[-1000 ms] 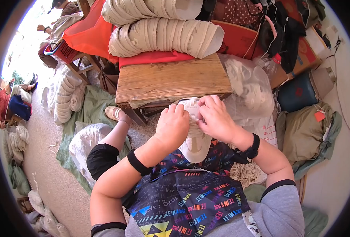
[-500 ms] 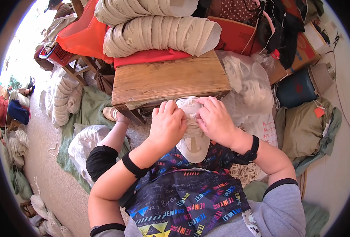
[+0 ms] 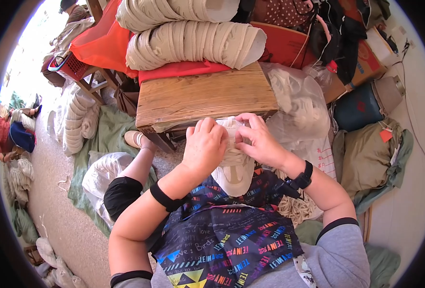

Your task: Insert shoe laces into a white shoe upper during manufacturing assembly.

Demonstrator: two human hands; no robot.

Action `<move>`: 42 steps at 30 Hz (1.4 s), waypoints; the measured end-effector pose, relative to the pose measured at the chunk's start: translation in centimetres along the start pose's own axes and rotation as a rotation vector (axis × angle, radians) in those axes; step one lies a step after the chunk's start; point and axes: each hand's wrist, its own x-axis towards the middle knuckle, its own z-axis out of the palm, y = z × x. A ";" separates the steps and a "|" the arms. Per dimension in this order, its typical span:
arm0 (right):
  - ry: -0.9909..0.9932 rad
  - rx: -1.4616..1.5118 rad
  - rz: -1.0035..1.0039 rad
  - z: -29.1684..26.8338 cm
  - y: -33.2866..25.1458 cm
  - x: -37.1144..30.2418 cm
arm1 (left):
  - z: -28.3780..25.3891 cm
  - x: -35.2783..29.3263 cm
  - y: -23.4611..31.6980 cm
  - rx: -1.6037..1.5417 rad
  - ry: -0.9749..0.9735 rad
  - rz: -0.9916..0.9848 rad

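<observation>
A cream sneaker [image 3: 233, 178] rests toe toward me above my lap, its tongue pointing at the wooden bench. Pale laces [image 3: 232, 154] cross its middle. My left hand [image 3: 206, 145] is closed along the shoe's left edge, fingers curled over the lace area. On the other side, my right hand [image 3: 260, 142] has its index finger bent near the tongue, while its thumb and other fingers press together beside the laces. What lies between those right fingertips is too small to make out.
Beyond the shoe stands a wooden bench [image 3: 205, 96] carrying stacked rows of cream shoe parts [image 3: 193, 45]. A clear plastic bag [image 3: 301, 103] of pale pieces lies to its right. Coiled laces [image 3: 296, 209] sit by my right side. A blue canister [image 3: 359, 108] stands farther right.
My right hand has shifted slightly, its fingers lifting off the tongue and bending apart, showing more of the shoe's upper part. My left hand stays at the shoe's left edge.
</observation>
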 end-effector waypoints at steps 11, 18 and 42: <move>0.066 0.320 0.180 -0.4 -2.7 -0.4 | 1.2 0.0 -0.4 -0.015 -0.080 -0.032; 0.119 0.980 0.462 -1.4 0.2 -0.4 | -2.2 -0.9 -5.1 -0.225 0.140 -0.136; -0.006 -0.228 -0.082 -1.0 -0.9 0.4 | -0.8 -4.4 -2.7 -0.278 -0.018 0.070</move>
